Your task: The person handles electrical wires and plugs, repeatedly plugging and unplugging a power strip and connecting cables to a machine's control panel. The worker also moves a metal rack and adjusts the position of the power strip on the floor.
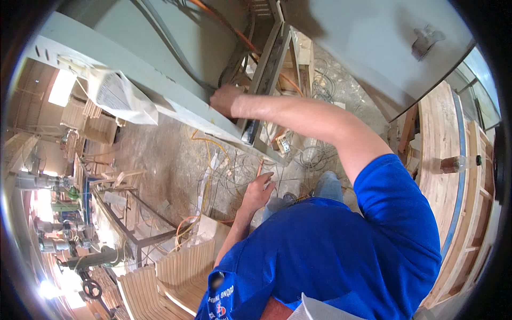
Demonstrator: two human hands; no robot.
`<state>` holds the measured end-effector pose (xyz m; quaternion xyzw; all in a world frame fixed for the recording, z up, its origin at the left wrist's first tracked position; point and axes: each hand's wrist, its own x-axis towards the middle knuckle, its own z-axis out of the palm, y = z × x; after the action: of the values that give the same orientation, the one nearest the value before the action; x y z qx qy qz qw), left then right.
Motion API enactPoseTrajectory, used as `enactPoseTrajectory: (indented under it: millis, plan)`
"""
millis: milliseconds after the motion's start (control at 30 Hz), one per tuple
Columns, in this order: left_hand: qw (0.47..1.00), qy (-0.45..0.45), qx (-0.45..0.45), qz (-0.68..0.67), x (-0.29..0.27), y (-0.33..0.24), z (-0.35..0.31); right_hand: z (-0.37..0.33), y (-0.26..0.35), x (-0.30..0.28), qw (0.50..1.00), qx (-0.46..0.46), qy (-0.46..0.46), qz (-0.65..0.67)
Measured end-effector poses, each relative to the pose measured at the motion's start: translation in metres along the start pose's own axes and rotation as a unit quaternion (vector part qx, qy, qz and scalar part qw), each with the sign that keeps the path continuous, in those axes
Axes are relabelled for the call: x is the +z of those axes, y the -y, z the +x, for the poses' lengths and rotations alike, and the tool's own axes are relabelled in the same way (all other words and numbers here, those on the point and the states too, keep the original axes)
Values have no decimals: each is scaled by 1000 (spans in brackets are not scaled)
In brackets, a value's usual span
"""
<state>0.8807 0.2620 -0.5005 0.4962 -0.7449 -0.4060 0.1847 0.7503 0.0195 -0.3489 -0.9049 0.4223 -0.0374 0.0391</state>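
My right arm stretches across to an open grey metal cabinet (181, 106). At its lower inner edge, my right hand (226, 101) is closed, with its fingertips turned away, so what it grips is hidden. A thick grey cable (178, 50) runs down the cabinet's inside and comes to my right hand's knuckles. Lower down, in front of my body, my left hand (258, 193) is held with fingers and thumb apart. Just beyond its fingers shows a thin orange stick-like thing (260, 168); I cannot tell whether they touch.
The cabinet's grey door (368, 48) swings out on the right. Loose cables (314, 154) and a yellow hose (205, 140) lie on the concrete floor. Stacked curved wooden pieces (186, 272) stand at lower left. A bottle (460, 164) rests on a wooden frame (442, 138) at right.
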Motion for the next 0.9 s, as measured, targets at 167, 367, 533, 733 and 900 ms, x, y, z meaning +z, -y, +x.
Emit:
enactPoseTrajectory:
  millis: [167, 367, 533, 733, 900]
  plan:
    - [997, -38, -68, -23, -9, -1, -10, 17, -9, 35, 999, -24, -33, 9]
    - [987, -74, -118, -77, 10, -7, -3, 19, 2, 24, 996, -41, -45, 59]
    - [981, -81, -118, -131, 29, -13, 25, 20, -17, 54, 992, -88, -86, 29]
    - [958, -143, -131, -210, 26, 3, 30, 8, -26, 62, 983, -95, -157, 31]
    - [950, -161, -176, -203, 14, 14, 26, 34, -21, 52, 985, -138, -103, 15]
